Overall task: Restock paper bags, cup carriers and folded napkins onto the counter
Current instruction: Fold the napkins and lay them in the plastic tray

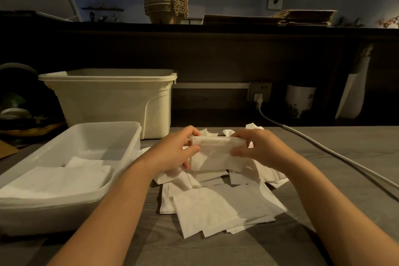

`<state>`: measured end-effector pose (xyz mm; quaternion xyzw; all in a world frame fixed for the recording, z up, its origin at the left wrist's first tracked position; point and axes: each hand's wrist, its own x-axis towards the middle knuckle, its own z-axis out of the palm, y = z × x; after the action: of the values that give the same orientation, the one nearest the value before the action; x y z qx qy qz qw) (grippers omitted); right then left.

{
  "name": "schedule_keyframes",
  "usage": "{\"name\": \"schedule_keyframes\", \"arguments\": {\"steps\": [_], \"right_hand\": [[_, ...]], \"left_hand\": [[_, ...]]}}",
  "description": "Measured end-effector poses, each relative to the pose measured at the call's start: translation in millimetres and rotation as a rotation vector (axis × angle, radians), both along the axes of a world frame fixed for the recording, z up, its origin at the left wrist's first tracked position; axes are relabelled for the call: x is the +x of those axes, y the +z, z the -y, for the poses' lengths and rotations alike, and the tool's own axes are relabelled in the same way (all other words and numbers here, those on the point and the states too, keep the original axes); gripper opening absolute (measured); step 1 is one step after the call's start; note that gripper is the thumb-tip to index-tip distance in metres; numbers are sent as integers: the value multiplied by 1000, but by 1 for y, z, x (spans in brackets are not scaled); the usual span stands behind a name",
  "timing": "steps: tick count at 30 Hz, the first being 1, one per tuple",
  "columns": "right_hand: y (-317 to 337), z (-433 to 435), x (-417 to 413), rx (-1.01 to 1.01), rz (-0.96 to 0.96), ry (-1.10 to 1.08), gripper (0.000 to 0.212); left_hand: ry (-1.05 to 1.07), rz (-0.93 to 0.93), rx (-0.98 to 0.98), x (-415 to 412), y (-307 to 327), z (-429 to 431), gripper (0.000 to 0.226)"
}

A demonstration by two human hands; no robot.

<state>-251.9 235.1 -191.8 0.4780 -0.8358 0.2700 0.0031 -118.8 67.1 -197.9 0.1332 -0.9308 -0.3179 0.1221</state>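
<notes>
A small stack of folded napkins is held above the loose napkin pile on the grey table, its long axis running left to right. The left hand pinches its left end with curled fingers, and the right hand grips its right end likewise.

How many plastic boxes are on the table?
2. A tall cream bin stands at the back left. A shallow clear tray sits in front of it, holding napkins. More could be hidden outside the view.
</notes>
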Motion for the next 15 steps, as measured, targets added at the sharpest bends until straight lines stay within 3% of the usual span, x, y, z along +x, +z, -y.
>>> {"name": "schedule_keyframes", "arguments": {"steps": [5,11,15], "right_hand": [[-2,1,-2,34,64,-5,25],[-3,2,-2,36,77,3,26],[-2,1,1,12,54,31,30]], "left_hand": [[12,67,-15,-1,-2,-2,26],[21,-45,-114,2,-5,-12,37],[7,-17,-234,0,-3,-16,39]]}}
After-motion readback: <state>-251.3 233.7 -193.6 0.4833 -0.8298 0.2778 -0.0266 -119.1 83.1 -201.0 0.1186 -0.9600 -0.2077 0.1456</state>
